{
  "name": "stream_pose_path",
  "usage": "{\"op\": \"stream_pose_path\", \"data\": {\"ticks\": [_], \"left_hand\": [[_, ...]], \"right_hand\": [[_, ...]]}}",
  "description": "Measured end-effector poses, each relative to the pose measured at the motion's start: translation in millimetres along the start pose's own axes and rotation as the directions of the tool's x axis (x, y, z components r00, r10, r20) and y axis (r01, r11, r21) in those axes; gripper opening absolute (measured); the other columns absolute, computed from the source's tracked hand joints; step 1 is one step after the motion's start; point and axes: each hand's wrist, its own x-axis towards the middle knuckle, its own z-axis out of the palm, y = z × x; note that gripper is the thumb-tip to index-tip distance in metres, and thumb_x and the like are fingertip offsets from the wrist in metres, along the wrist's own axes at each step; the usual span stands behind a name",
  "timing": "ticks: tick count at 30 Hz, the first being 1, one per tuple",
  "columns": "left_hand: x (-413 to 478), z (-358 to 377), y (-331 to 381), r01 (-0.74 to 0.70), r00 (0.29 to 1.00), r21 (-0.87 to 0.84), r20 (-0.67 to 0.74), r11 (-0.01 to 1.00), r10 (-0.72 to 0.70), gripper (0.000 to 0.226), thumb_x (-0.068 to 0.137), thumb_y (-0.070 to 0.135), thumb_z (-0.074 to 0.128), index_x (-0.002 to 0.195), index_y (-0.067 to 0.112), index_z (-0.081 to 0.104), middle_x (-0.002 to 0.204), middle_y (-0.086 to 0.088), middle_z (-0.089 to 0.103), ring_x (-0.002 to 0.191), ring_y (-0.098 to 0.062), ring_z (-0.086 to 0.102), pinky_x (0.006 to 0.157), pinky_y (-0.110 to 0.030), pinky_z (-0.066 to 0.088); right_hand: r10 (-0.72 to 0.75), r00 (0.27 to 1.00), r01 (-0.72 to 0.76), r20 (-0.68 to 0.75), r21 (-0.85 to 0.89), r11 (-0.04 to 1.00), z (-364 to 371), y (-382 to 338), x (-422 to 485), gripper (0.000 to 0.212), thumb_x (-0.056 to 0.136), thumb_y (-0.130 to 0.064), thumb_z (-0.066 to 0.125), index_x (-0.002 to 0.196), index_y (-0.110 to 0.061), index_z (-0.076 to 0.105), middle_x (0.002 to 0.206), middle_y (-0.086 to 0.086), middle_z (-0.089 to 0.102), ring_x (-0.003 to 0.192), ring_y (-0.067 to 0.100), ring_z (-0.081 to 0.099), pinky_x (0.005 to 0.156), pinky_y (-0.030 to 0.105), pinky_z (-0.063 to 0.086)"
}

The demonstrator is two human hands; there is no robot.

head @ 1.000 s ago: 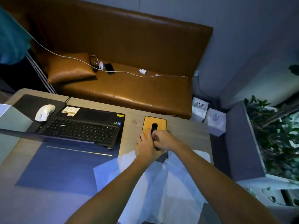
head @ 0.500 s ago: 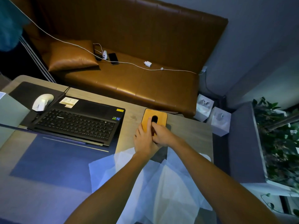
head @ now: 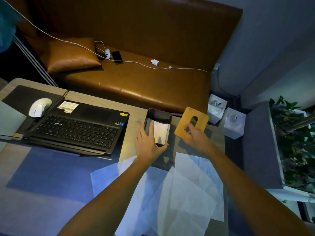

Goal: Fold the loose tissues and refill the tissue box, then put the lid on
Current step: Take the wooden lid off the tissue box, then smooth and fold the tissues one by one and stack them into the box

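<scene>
Wooden lid [head: 189, 114] pinched by R hand [head: 196, 137], beside box [head: 160, 114]; L hand [head: 147, 145] grips box.

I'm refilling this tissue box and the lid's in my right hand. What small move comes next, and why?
Probably set the lid down on the bare table right of the tissue box. The right hand grips it in the air, the left hand holds the open box, and the loose tissues lie unfolded nearby; folding them likely needs a free hand.
</scene>
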Motion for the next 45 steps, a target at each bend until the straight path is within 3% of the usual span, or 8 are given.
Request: {"op": "stream_pose_path", "data": {"ticks": [10,13,17,22,26,31,39,45], "left_hand": [[2,4,-8,-0.022,1.000,-0.013,0.002,1.000,0.022,0.106,0.073,0.081,0.062,0.155,0.027,0.024,0.161,-0.012,0.022,0.145,-0.031,0.027,0.108,-0.045,0.044],[3,5,-7,-0.011,1.000,-0.002,0.010,1.000,0.011,0.106,0.073,0.083,0.059,0.156,0.028,0.023,0.162,-0.011,0.021,0.146,-0.030,0.026,0.109,-0.045,0.043],[5,5,-6,-0.003,1.000,-0.017,0.013,1.000,0.003,0.105,0.073,0.082,0.060,0.156,0.028,0.024,0.162,-0.011,0.022,0.146,-0.030,0.027,0.110,-0.045,0.043],[5,0,-10,-0.040,0.997,-0.023,0.061,0.999,0.041,0.090,0.083,0.073,0.058,0.154,0.025,0.031,0.163,-0.012,0.019,0.146,-0.031,0.027,0.110,-0.043,0.042],[6,-14,-19,-0.099,0.990,-0.100,0.093,0.990,0.109,0.070,0.094,0.053,0.061,0.151,0.023,0.033,0.161,-0.011,0.023,0.143,-0.032,0.032,0.108,-0.042,0.046],[-15,-23,-24,-0.283,0.959,-0.017,0.012,0.959,0.283,0.052,0.097,0.035,0.060,0.143,0.018,0.044,0.143,-0.012,0.044,0.130,-0.027,0.042,0.103,-0.035,0.045],[-80,11,-24,-0.535,0.810,-0.023,0.271,0.845,0.520,0.033,0.098,0.027,0.057,0.127,0.011,0.060,0.124,-0.011,0.057,0.110,-0.031,0.055,0.091,-0.039,0.049],[-133,40,-40,-0.529,0.790,0.065,0.402,0.846,0.463,0.045,0.104,0.041,0.044,0.141,0.018,0.049,0.137,-0.009,0.050,0.120,-0.027,0.048,0.101,-0.034,0.040]], "right_hand": [[-0.040,0.996,0.046,0.077,-0.070,0.996,64,0,18,0.030,0.093,-0.015,0.068,0.113,-0.023,0.047,0.097,0.007,0.062,0.082,0.022,0.061,0.077,0.043,0.058],[-0.009,0.999,0.013,0.036,-0.122,0.992,75,-4,22,0.031,0.093,-0.014,0.068,0.117,-0.021,0.050,0.098,0.005,0.063,0.084,0.020,0.061,0.075,0.037,0.057],[-0.019,0.999,0.006,-0.051,-0.258,0.966,78,-4,27,0.030,0.095,-0.015,0.066,0.120,-0.019,0.051,0.102,0.007,0.064,0.089,0.021,0.061,0.077,0.038,0.059],[-0.024,1.000,0.018,-0.013,-0.364,0.931,77,-11,28,0.030,0.095,-0.014,0.065,0.122,-0.016,0.053,0.108,0.011,0.065,0.096,0.024,0.062,0.080,0.036,0.058],[-0.019,0.999,0.030,0.043,-0.279,0.960,70,-14,27,0.027,0.095,-0.011,0.063,0.121,-0.014,0.057,0.116,0.012,0.063,0.098,0.026,0.061,0.084,0.036,0.057],[-0.021,1.000,0.021,0.005,-0.112,0.994,59,-11,-5,0.034,0.098,-0.012,0.058,0.132,-0.009,0.056,0.130,0.013,0.055,0.110,0.029,0.057,0.093,0.036,0.050],[0.106,0.994,-0.106,-0.011,-0.029,0.994,85,10,-84,0.031,0.097,-0.017,0.056,0.128,-0.015,0.056,0.139,0.009,0.051,0.125,0.030,0.052,0.105,0.036,0.043],[0.126,0.991,-0.122,0.044,-0.080,0.989,118,19,-129,0.028,0.097,-0.028,0.058,0.123,-0.018,0.055,0.127,0.008,0.056,0.116,0.027,0.054,0.099,0.036,0.046]]}}
